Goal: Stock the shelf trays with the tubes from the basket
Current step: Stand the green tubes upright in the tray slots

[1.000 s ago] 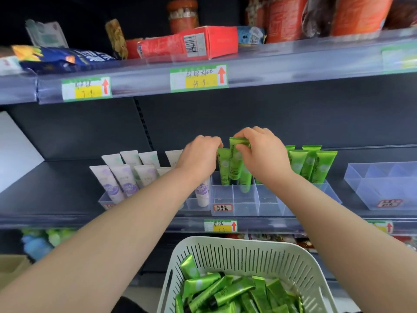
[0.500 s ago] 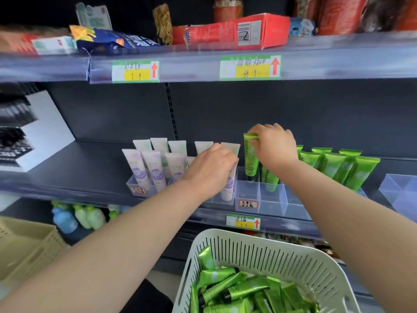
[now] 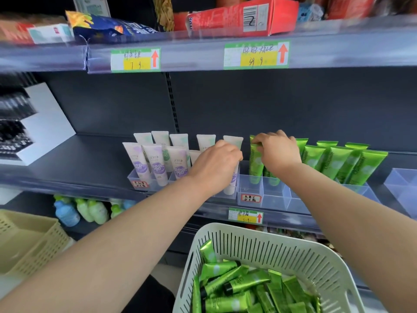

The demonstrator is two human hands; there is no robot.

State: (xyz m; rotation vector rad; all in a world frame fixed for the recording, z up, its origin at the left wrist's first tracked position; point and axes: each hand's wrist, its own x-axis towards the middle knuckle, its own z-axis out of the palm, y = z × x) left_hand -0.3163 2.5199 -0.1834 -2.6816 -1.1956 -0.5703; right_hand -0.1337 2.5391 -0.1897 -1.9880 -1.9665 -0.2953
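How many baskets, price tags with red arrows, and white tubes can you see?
Baskets: 2
Price tags with red arrows: 3
White tubes: 9 showing
Total: 14

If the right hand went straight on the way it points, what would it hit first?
Probably the rear white tube, which stands just left of the green tube that the right hand pinches. The hand points up and left. Depth is unclear, so it might miss it.
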